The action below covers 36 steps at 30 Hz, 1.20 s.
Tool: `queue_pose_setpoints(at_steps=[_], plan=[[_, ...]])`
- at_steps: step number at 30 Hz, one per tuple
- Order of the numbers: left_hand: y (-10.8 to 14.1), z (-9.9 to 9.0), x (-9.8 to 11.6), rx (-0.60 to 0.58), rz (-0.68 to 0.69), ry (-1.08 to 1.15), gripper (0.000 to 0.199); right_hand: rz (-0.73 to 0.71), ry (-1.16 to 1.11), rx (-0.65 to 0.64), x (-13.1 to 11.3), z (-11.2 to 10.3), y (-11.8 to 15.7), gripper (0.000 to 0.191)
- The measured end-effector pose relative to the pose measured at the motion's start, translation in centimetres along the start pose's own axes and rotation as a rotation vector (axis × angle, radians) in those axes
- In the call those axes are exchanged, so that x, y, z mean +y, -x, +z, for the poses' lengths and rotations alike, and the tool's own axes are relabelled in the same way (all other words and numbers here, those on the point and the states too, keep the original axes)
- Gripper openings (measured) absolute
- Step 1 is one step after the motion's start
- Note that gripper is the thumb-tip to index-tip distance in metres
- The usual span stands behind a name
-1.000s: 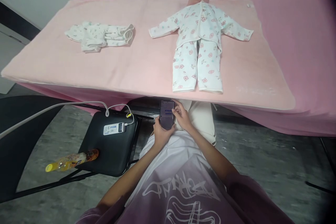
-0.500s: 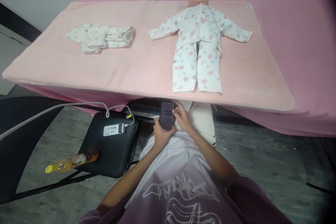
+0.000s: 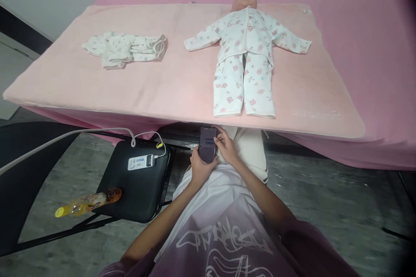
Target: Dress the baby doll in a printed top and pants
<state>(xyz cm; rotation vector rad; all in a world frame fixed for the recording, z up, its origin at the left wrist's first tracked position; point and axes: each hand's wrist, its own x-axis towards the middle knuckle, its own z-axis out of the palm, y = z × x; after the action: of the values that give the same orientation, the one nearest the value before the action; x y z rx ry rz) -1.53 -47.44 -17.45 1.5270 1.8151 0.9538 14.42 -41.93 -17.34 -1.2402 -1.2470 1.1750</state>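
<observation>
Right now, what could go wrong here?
Snagging the white cable could drag the plugged-in device off the black seat. The bottle on that seat might tip if bumped. The phone, in the left hand with the right hand touching it, could drop if grip slips.

White-to-purple shirt (image 3: 221,210) with dark purple sleeves (image 3: 308,242) and scrawled white lettering (image 3: 224,237)

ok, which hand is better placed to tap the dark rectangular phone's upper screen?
Probably the right hand: its thumb is at the right edge of the dark rectangular phone, beside the bluish lines. The left hand supports the phone's lower end.
</observation>
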Motion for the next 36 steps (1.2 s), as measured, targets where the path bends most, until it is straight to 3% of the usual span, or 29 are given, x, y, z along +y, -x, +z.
queue_pose_setpoints(at_steps=[7, 11, 16, 24, 36], plan=[[-0.3, 0.4, 0.8, -0.022, 0.013, -0.136, 0.088, -0.12, 0.326, 0.14, 0.6, -0.9, -0.1, 0.051], [-0.7, 0.9, 1.9, -0.057, 0.021, -0.18, 0.093, -0.086, 0.426, 0.229, 2.1, -1.7, -0.5, 0.047], [-1.2, 1.6, 2.5, -0.061, 0.018, -0.166, 0.093, -0.067, 0.378, 0.241, 3.0, -2.4, -0.6, 0.051], [-0.8, 1.5, 2.8, -0.068, 0.059, -0.177, 0.091, -0.073, 0.261, 0.224, 2.6, -2.7, 0.0, 0.054], [-0.9, 1.7, 2.5, -0.032, 0.106, -0.185, 0.09, -0.078, 0.273, 0.22, 2.8, -2.4, 0.4, 0.055]])
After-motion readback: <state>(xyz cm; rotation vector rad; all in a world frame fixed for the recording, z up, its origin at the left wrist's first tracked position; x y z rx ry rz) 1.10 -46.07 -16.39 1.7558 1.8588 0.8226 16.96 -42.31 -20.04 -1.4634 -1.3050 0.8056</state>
